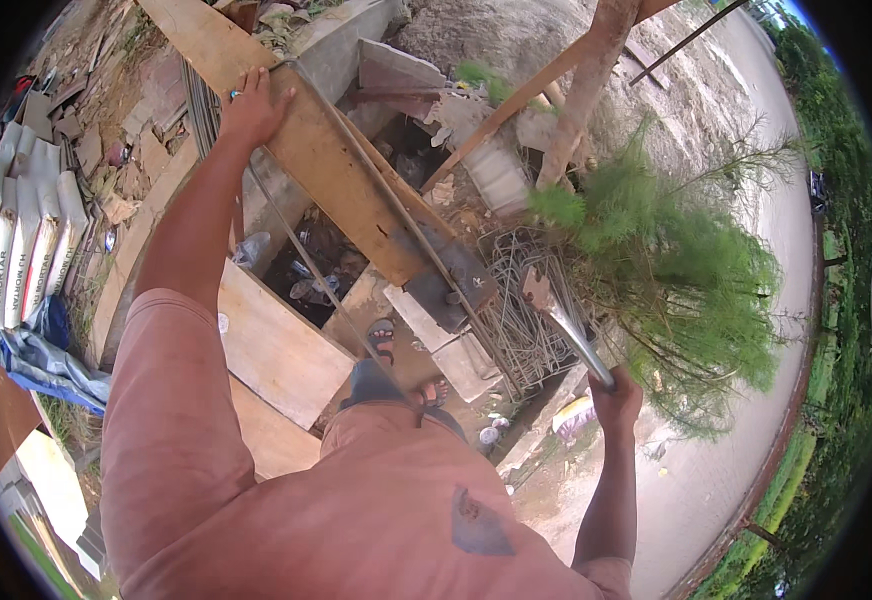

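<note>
My left hand [255,108] lies on a long wooden board [331,165], its fingers stretched out and spread, with a ring on one finger. Along the board runs a thin steel rod [381,175], close to those fingertips. A dark metal plate [464,268] is at the board's near end. My right hand [616,400] is wrapped round the silver handle of a tool with a rusty head [578,338]; its exact kind is unclear. The head is over a heap of bent steel stirrups [521,318], right of the board. Whether it touches them I cannot tell.
Leafy green branches [676,270] spread beside the stirrups. Wooden props [586,90] stand at the far side. Below the board is a hole with litter [311,262], next to a pale panel [281,345]. White sacks [21,230] are stacked at left; a road [756,400] runs along the right.
</note>
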A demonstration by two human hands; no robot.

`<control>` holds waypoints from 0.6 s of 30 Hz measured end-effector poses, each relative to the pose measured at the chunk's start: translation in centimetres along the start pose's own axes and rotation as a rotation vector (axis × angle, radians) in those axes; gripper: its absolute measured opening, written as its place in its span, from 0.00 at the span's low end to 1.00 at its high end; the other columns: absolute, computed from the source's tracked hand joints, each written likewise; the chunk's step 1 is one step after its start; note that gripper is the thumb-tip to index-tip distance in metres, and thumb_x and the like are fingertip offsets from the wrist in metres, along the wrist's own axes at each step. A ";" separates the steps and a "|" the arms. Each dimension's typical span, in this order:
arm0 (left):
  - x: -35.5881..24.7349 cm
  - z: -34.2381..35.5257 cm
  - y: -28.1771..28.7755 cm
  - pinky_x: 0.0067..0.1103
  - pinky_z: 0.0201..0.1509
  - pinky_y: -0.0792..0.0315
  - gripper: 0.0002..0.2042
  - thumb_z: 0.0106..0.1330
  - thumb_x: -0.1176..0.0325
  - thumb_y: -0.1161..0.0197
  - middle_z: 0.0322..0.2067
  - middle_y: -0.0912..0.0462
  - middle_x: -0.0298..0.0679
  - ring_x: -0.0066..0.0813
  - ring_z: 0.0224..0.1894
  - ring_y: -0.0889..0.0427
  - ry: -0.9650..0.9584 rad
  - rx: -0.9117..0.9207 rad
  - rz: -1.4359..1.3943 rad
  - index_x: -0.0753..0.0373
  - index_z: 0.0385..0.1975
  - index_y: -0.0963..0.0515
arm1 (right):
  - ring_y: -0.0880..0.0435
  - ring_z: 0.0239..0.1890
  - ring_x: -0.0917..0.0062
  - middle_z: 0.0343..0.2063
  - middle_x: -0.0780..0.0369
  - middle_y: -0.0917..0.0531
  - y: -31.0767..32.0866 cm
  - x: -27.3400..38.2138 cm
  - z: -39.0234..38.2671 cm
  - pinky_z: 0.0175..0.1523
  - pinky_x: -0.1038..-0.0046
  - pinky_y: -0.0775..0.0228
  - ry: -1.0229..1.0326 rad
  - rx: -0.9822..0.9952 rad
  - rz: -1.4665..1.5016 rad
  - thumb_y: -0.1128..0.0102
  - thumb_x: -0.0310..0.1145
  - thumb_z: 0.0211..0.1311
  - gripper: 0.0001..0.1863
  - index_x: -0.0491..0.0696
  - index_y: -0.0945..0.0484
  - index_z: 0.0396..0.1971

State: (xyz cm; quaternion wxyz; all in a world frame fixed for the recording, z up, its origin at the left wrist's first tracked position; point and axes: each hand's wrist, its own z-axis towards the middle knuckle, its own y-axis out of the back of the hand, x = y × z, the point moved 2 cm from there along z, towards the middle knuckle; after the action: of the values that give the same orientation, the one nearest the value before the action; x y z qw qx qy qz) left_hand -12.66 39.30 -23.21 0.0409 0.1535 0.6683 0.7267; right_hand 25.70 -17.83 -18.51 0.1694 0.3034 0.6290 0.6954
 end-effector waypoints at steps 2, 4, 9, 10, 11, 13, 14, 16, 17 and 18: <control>0.3 0.8 0.4 0.42 0.72 0.55 0.38 0.70 0.39 0.64 0.71 0.49 0.41 0.38 0.72 0.50 0.007 -0.028 -0.017 0.63 0.69 0.49 | 0.25 0.18 0.57 0.13 0.54 0.27 0.0 -0.2 1.7 0.25 0.64 0.34 0.121 0.028 -0.087 0.32 0.34 0.45 0.14 0.46 0.30 0.16; 0.3 1.0 0.1 0.41 0.72 0.54 0.37 0.70 0.40 0.64 0.70 0.48 0.41 0.38 0.72 0.48 0.012 -0.051 -0.022 0.63 0.69 0.48 | 0.23 0.19 0.58 0.14 0.55 0.25 -0.2 -0.6 3.2 0.25 0.62 0.33 0.176 0.071 -0.132 0.33 0.33 0.44 0.13 0.47 0.30 0.15; 0.3 1.1 0.0 0.40 0.73 0.54 0.35 0.70 0.41 0.64 0.70 0.46 0.39 0.37 0.71 0.47 0.048 -0.062 -0.033 0.61 0.69 0.47 | 0.24 0.20 0.59 0.15 0.58 0.26 0.4 -0.9 9.1 0.26 0.60 0.34 0.535 0.067 -0.168 0.38 0.28 0.38 0.09 0.50 0.32 0.15; 0.4 1.0 -0.1 0.40 0.73 0.54 0.35 0.70 0.41 0.64 0.70 0.46 0.38 0.36 0.71 0.47 0.040 -0.066 -0.043 0.60 0.69 0.47 | 0.25 0.20 0.59 0.15 0.58 0.26 0.7 -0.7 10.1 0.27 0.61 0.34 0.594 0.064 -0.171 0.38 0.27 0.37 0.09 0.49 0.32 0.15; 0.3 1.1 -0.2 0.40 0.73 0.55 0.34 0.70 0.41 0.64 0.70 0.46 0.38 0.35 0.71 0.47 0.033 -0.069 -0.054 0.60 0.69 0.47 | 0.25 0.20 0.59 0.15 0.58 0.27 0.9 -0.4 11.1 0.27 0.61 0.34 0.654 0.062 -0.174 0.39 0.27 0.36 0.09 0.49 0.32 0.15; 0.2 1.1 0.0 0.40 0.73 0.55 0.34 0.71 0.42 0.64 0.70 0.46 0.37 0.35 0.71 0.47 0.026 -0.084 -0.065 0.59 0.69 0.47 | 0.25 0.23 0.59 0.17 0.58 0.26 0.7 -0.1 13.0 0.29 0.60 0.34 0.727 0.043 -0.223 0.40 0.26 0.35 0.08 0.49 0.31 0.17; 0.0 0.9 0.0 0.40 0.73 0.55 0.34 0.71 0.42 0.64 0.70 0.46 0.37 0.34 0.72 0.47 0.029 -0.092 -0.071 0.59 0.69 0.47 | 0.24 0.24 0.60 0.18 0.58 0.26 0.9 0.1 14.1 0.30 0.59 0.33 0.756 0.063 -0.251 0.39 0.28 0.36 0.08 0.50 0.29 0.19; 0.1 0.9 -0.2 0.40 0.73 0.55 0.33 0.71 0.42 0.64 0.70 0.46 0.36 0.34 0.72 0.48 0.028 -0.111 -0.062 0.59 0.69 0.47 | 0.25 0.26 0.60 0.19 0.59 0.26 0.7 1.2 15.8 0.31 0.57 0.33 0.833 0.046 -0.276 0.38 0.28 0.39 0.07 0.50 0.28 0.20; 0.3 1.1 -0.5 0.40 0.73 0.55 0.33 0.71 0.42 0.64 0.70 0.46 0.36 0.35 0.72 0.48 0.026 -0.121 -0.052 0.58 0.69 0.47 | 0.25 0.26 0.60 0.19 0.60 0.26 0.6 1.8 16.4 0.31 0.57 0.33 0.854 0.027 -0.257 0.38 0.27 0.39 0.08 0.50 0.28 0.21; 0.2 1.0 -0.5 0.40 0.73 0.54 0.33 0.71 0.42 0.64 0.70 0.46 0.37 0.35 0.72 0.48 0.025 -0.130 -0.043 0.58 0.69 0.47 | 0.25 0.26 0.60 0.20 0.60 0.26 0.9 3.3 16.8 0.31 0.57 0.33 0.876 0.009 -0.238 0.39 0.27 0.40 0.08 0.49 0.29 0.21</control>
State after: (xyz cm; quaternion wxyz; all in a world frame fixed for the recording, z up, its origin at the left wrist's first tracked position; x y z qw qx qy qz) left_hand -12.64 40.35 -23.62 0.0581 0.1268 0.6232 0.7695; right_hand 33.99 -2.99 -16.51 -0.0354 -0.0930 0.6748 0.7312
